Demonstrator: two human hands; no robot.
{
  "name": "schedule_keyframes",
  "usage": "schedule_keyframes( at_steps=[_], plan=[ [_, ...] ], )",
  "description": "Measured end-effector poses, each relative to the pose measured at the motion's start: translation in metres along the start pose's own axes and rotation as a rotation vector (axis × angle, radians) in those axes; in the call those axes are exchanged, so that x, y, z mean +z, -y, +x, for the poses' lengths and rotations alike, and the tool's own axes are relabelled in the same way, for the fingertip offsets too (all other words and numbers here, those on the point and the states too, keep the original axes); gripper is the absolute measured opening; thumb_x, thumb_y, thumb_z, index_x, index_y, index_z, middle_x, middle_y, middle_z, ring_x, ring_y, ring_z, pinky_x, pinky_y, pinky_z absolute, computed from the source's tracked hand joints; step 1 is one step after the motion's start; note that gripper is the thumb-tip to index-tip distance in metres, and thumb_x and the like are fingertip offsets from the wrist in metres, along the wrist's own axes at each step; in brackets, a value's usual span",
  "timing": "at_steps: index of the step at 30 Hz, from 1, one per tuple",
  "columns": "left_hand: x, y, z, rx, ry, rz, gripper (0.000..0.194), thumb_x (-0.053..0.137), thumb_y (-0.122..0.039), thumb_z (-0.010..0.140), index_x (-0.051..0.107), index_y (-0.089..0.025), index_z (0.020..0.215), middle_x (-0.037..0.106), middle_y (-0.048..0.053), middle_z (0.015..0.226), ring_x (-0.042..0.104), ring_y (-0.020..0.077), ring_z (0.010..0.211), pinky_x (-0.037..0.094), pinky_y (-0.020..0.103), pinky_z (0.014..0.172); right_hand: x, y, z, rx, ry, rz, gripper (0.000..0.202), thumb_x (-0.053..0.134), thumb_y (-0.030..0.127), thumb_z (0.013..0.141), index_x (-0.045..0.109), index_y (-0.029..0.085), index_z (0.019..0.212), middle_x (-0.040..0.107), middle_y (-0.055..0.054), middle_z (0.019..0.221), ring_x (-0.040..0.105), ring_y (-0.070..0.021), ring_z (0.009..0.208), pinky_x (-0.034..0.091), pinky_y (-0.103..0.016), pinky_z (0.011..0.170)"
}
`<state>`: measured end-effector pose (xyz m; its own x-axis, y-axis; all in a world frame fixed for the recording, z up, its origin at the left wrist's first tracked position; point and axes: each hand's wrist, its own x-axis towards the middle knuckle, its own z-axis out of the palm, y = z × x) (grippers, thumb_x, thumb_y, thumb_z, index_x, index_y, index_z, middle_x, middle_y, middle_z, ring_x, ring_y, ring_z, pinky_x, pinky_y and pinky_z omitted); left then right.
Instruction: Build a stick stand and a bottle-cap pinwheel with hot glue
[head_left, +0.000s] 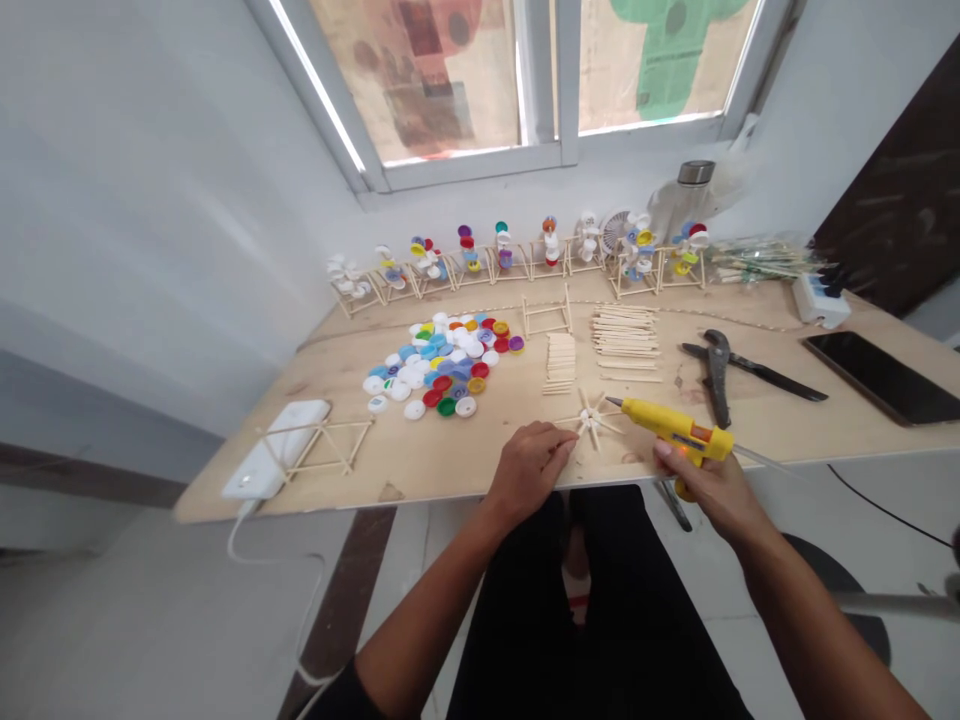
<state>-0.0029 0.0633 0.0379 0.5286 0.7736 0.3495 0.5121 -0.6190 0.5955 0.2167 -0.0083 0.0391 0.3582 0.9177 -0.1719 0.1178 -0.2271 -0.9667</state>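
My right hand (709, 490) is wrapped round a yellow hot glue gun (671, 428), a clear glue stick poking from its rear. The gun's nozzle points left, just above a star of short wooden sticks (590, 420) joined at a whitish centre. At the star's left side, my left hand (529, 465) pinches one of its sticks near the table's front edge. Behind the star lie a stack of short sticks (560, 362) and a stack of longer sticks (625, 342). Left of these spreads a pile of coloured bottle caps (450, 365).
Stick stands with bottle-cap wheels (469, 250) line the wall. A stick frame (547, 315) stands before them; another frame (319, 448) leans over a white power strip (274, 450). Pliers (718, 375), a black knife-like tool (780, 378) and a phone (885, 375) lie at right.
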Motion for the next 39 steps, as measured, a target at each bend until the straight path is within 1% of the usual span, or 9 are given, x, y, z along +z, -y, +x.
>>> schedule_keyframes(
  at_steps=[3, 6, 10, 13, 19, 24, 27, 35, 39],
  plan=[
    [-0.001, -0.002, 0.005, 0.028, -0.052, 0.098, 0.026, 0.042, -0.027, 0.09, 0.065, -0.019, 0.096, 0.066, 0.006, 0.088, 0.057, 0.0182, 0.087, 0.044, 0.034, 0.08, 0.0, 0.0, 0.0, -0.006, 0.004, -0.007, 0.042, 0.068, 0.054, 0.066, 0.063, 0.015, 0.083, 0.06, -0.002, 0.066, 0.054, -0.0132, 0.058, 0.04, -0.022, 0.045],
    [0.003, -0.001, 0.011, 0.094, -0.071, 0.272, 0.028, 0.042, -0.03, 0.089, 0.063, -0.02, 0.106, 0.064, 0.009, 0.103, 0.052, 0.0226, 0.103, 0.039, 0.039, 0.089, 0.0, 0.002, -0.001, -0.042, -0.001, -0.02, 0.043, 0.066, 0.056, 0.067, 0.063, 0.015, 0.08, 0.06, -0.003, 0.066, 0.054, -0.0132, 0.058, 0.041, -0.022, 0.046],
    [0.012, 0.002, 0.014, 0.169, -0.016, 0.408, 0.036, 0.045, -0.037, 0.087, 0.056, -0.025, 0.119, 0.05, 0.008, 0.131, 0.034, 0.0285, 0.127, 0.027, 0.046, 0.101, 0.001, 0.004, 0.0, -0.088, -0.012, -0.026, 0.045, 0.067, 0.058, 0.064, 0.062, 0.014, 0.074, 0.061, -0.004, 0.065, 0.053, -0.013, 0.056, 0.042, -0.023, 0.047],
    [0.018, 0.005, 0.014, 0.169, 0.012, 0.451, 0.041, 0.046, -0.043, 0.086, 0.053, -0.027, 0.124, 0.044, 0.007, 0.138, 0.027, 0.0301, 0.132, 0.021, 0.048, 0.104, 0.001, 0.004, 0.001, -0.078, -0.008, -0.013, 0.044, 0.068, 0.057, 0.063, 0.063, 0.015, 0.075, 0.06, -0.003, 0.063, 0.053, -0.0129, 0.055, 0.042, -0.023, 0.046],
    [0.021, 0.008, 0.015, 0.157, 0.032, 0.489, 0.043, 0.044, -0.047, 0.086, 0.052, -0.029, 0.124, 0.042, 0.005, 0.14, 0.023, 0.0303, 0.135, 0.014, 0.051, 0.108, 0.001, 0.0, 0.002, -0.077, 0.004, 0.0, 0.039, 0.066, 0.052, 0.068, 0.063, 0.016, 0.083, 0.062, -0.004, 0.07, 0.056, -0.015, 0.062, 0.045, -0.025, 0.052],
    [0.021, 0.006, 0.015, 0.163, 0.033, 0.511, 0.044, 0.045, -0.049, 0.085, 0.051, -0.029, 0.125, 0.042, 0.005, 0.141, 0.024, 0.0305, 0.135, 0.012, 0.052, 0.109, 0.001, -0.001, 0.001, -0.08, 0.003, -0.029, 0.038, 0.065, 0.052, 0.07, 0.063, 0.016, 0.081, 0.059, -0.002, 0.064, 0.053, -0.0131, 0.055, 0.042, -0.023, 0.045],
    [0.022, 0.006, 0.014, 0.159, 0.038, 0.512, 0.045, 0.045, -0.049, 0.085, 0.051, -0.029, 0.125, 0.042, 0.005, 0.141, 0.023, 0.0306, 0.135, 0.012, 0.052, 0.109, 0.001, -0.001, 0.001, -0.066, 0.013, -0.017, 0.036, 0.065, 0.05, 0.07, 0.062, 0.017, 0.082, 0.059, -0.002, 0.064, 0.053, -0.0135, 0.056, 0.041, -0.023, 0.045],
    [0.023, 0.004, 0.013, 0.157, 0.018, 0.53, 0.046, 0.05, -0.048, 0.083, 0.052, -0.029, 0.124, 0.043, 0.006, 0.139, 0.026, 0.0309, 0.134, 0.015, 0.051, 0.108, 0.001, 0.0, 0.001, -0.06, 0.01, -0.002, 0.038, 0.067, 0.051, 0.068, 0.062, 0.017, 0.084, 0.061, -0.003, 0.07, 0.055, -0.014, 0.062, 0.044, -0.024, 0.051],
    [0.021, 0.002, 0.013, 0.155, 0.018, 0.469, 0.043, 0.047, -0.043, 0.086, 0.05, -0.027, 0.126, 0.044, 0.006, 0.138, 0.027, 0.0299, 0.133, 0.019, 0.049, 0.106, 0.001, -0.001, 0.001, -0.08, -0.001, -0.01, 0.041, 0.066, 0.054, 0.067, 0.061, 0.016, 0.081, 0.058, -0.001, 0.064, 0.052, -0.0121, 0.056, 0.041, -0.022, 0.047]
  ],
)
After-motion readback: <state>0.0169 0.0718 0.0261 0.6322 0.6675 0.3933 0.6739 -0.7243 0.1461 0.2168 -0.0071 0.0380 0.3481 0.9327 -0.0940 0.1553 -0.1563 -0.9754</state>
